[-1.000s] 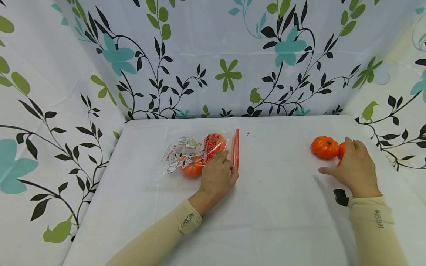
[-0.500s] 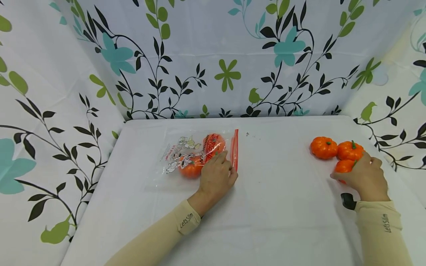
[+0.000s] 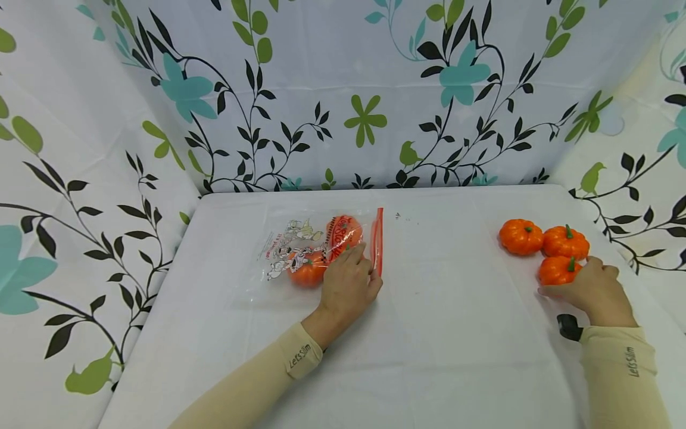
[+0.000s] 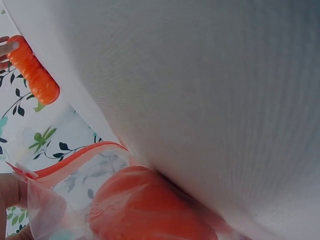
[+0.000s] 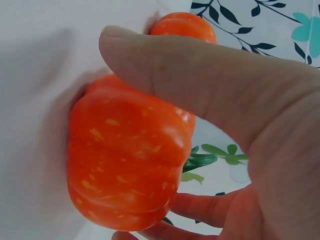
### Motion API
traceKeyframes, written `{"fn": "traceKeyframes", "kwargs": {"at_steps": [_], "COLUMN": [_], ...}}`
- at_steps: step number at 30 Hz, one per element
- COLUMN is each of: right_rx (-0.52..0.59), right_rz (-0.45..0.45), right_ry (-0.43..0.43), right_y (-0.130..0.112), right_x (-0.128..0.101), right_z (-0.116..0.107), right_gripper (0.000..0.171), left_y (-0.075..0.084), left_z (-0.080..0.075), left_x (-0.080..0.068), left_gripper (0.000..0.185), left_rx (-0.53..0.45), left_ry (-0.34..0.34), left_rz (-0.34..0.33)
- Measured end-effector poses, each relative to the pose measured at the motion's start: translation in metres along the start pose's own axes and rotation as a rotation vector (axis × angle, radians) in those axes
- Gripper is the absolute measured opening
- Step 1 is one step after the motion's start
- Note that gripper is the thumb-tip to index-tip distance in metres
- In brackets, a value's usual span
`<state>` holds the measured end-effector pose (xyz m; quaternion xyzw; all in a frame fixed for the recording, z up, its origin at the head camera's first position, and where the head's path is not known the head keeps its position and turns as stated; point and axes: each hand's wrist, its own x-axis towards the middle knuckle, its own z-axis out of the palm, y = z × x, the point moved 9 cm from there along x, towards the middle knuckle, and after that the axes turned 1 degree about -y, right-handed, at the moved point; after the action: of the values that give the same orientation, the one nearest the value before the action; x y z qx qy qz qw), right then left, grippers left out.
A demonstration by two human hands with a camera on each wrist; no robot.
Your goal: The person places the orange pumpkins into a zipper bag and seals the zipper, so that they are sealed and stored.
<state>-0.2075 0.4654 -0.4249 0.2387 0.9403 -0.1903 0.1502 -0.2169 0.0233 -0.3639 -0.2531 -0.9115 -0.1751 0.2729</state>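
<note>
A clear zip bag (image 3: 268, 262) with a red zip strip lies on the table with two orange pumpkins (image 3: 309, 271) inside. My left hand (image 3: 348, 283) is at the bag's zip end and holds its edge; the left wrist view shows the thumb and a finger (image 4: 11, 191) on the plastic. On the right, three small orange pumpkins with green stems sit close together. My right hand (image 3: 595, 291) grips the nearest pumpkin (image 3: 558, 271), thumb on one side and fingers on the other. This pumpkin (image 5: 130, 155) fills much of the right wrist view.
Two other pumpkins, one at the left (image 3: 521, 237) and one behind (image 3: 566, 241), stand right beside the gripped one. A white cloth covers the table (image 3: 450, 333). Leaf-patterned curtains (image 3: 321, 89) enclose the back and sides.
My right hand has moved from over the back pumpkins toward the near right and closed around the nearest pumpkin. My left hand and the bag have stayed in place.
</note>
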Motion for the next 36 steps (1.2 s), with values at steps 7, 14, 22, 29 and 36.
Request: {"fn": "traceKeyframes", "kwargs": {"at_steps": [7, 14, 22, 29, 36], "right_rx": [-0.003, 0.0, -0.004, 0.02, 0.07], "right_rz": [0.0, -0.008, -0.03, -0.145, -0.322], "right_ry": [-0.023, -0.03, -0.023, 0.046, 0.094], "right_y": [0.0, 0.002, -0.002, -0.022, -0.05], "right_x": [-0.002, 0.003, 0.0, -0.004, -0.005], "right_z": [0.003, 0.006, 0.005, -0.001, 0.005], "right_gripper": [0.126, 0.115, 0.109, 0.102, 0.111], "left_y": [0.0, -0.001, -0.001, -0.001, -0.001], "left_z": [0.001, 0.001, 0.001, 0.001, 0.002], "left_x": [0.0, 0.0, 0.0, 0.0, -0.001], "left_gripper": [0.01, 0.011, 0.012, 0.011, 0.011], "left_rx": [0.011, 0.006, 0.011, 0.014, 0.014], "left_ry": [-0.005, -0.004, -0.017, -0.009, -0.02], "left_rz": [0.002, 0.004, -0.003, -0.001, -0.008]}}
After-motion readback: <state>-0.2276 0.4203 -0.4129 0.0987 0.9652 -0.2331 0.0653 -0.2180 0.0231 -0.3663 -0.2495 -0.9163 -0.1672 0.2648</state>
